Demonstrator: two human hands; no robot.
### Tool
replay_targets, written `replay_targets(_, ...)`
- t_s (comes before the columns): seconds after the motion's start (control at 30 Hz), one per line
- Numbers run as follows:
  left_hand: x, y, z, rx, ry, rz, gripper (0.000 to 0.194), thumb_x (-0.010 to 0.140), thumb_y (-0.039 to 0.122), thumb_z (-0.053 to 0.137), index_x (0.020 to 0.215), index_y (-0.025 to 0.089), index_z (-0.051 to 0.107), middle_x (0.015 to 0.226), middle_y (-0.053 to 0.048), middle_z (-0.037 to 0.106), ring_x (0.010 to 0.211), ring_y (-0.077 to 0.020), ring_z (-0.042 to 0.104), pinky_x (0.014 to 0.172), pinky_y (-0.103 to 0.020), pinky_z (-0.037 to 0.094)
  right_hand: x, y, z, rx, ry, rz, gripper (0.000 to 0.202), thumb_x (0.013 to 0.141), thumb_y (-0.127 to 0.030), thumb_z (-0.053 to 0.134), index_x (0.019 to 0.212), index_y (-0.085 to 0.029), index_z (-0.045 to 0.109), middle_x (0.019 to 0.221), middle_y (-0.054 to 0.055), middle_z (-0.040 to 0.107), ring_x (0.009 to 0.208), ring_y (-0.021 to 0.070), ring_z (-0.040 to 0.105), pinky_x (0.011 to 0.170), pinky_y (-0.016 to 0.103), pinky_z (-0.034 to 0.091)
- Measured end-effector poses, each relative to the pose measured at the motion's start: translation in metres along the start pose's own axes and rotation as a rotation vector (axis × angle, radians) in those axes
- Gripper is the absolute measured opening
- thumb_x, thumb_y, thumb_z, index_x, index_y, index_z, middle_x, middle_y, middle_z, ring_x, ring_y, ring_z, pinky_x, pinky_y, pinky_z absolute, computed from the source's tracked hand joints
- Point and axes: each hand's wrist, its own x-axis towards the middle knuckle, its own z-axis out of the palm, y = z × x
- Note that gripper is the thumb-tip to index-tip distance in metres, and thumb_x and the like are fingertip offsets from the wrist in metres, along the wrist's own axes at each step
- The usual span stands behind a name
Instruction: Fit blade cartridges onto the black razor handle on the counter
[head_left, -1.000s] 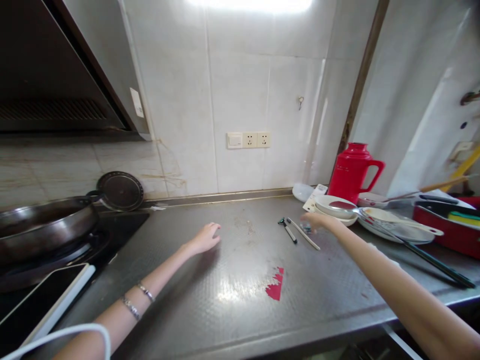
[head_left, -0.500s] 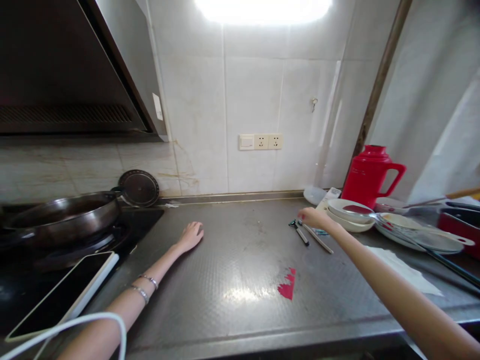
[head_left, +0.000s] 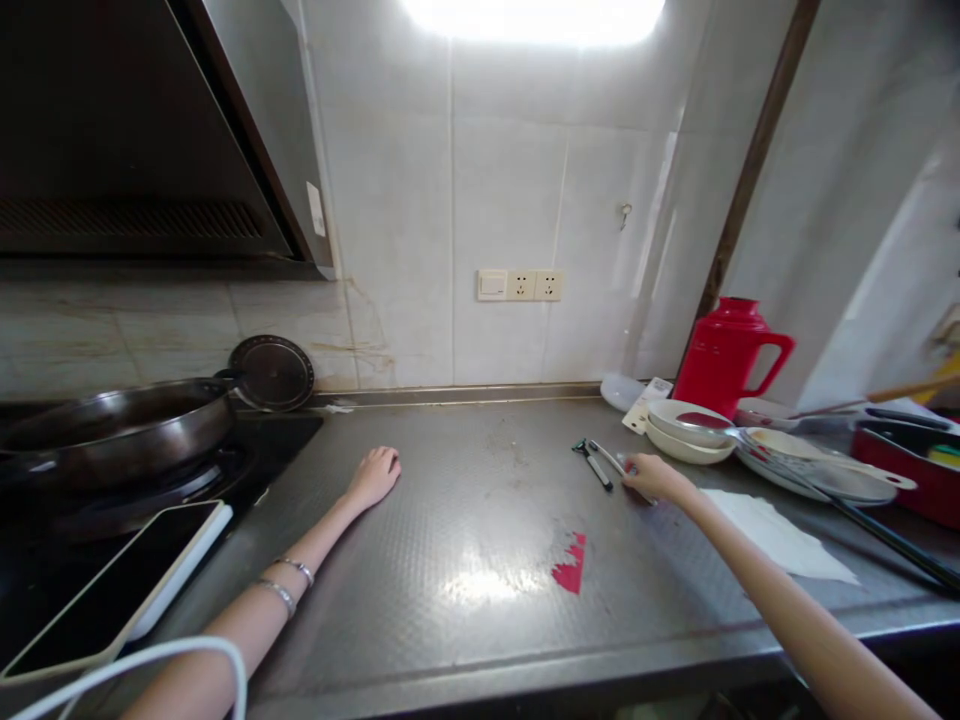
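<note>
My left hand [head_left: 374, 478] rests on the steel counter [head_left: 420, 570] near the stove, fingers curled in and no object showing in it. Over at the right, my right hand [head_left: 654, 478] is low on the counter with fingers bent down and closed. They cover part of a slender pale stick-like thing [head_left: 606, 457], whose dark tip points away from me. Whatever is pinched under the fingers is mostly hidden. Just left of it lies a razor [head_left: 598, 470] with a dark head and a grey handle. A torn red scrap [head_left: 570, 568] lies nearer me.
A pan [head_left: 127, 430] sits on the stove at left, with a phone [head_left: 112, 590] and white cable [head_left: 187, 645] in front. At right are stacked bowls [head_left: 686, 447], a red thermos [head_left: 724, 365], a plate with utensils [head_left: 817, 475], a white cloth [head_left: 780, 535] and a red pot [head_left: 900, 475].
My right hand has come back toward me and slightly right, now covering part of the pale stick. The fingers of my left hand have curled in more. The view has shifted slightly.
</note>
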Motion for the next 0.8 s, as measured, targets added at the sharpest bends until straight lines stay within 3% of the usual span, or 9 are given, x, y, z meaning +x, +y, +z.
replay_targets(0.4, 0.002, -0.002, 0.002, -0.008, 0.002, -0.003, 0.027, 0.084, 0.025, 0.037, 0.098, 0.015, 0.057, 0.104, -0.01, 0.06, 0.1, -0.0227, 0.052, 0.086, -0.035, 0.04, 0.006, -0.009, 0.01, -0.011, 0.058, -0.025, 0.024, 0.074, -0.027, 0.05, 0.083, -0.014, 0.068, 0.086, 0.013, 0.069, 0.082, 0.0229, 0.064, 0.069, 0.025, 0.044)
replay_targets(0.57, 0.003, -0.005, 0.002, -0.022, -0.004, 0.0, 0.027, 0.083, 0.026, 0.036, 0.097, 0.016, 0.057, 0.104, -0.01, 0.06, 0.099, -0.0221, 0.053, 0.088, -0.034, 0.04, 0.009, 0.01, -0.001, -0.034, 0.056, -0.044, 0.035, 0.08, -0.033, 0.043, 0.097, -0.014, 0.067, 0.093, 0.014, 0.068, 0.087, 0.0248, 0.063, 0.071, 0.028, 0.045)
replay_targets(0.8, 0.017, -0.007, 0.0, -0.151, 0.007, -0.085, 0.028, 0.079, 0.026, 0.04, 0.099, 0.015, 0.057, 0.107, -0.011, 0.062, 0.101, -0.0231, 0.055, 0.091, -0.037, 0.04, 0.023, 0.04, -0.021, -0.099, 0.015, -0.14, 0.057, 0.064, -0.009, 0.056, 0.12, -0.016, 0.055, 0.125, 0.014, 0.052, 0.112, 0.0263, 0.05, 0.089, 0.031, 0.039)
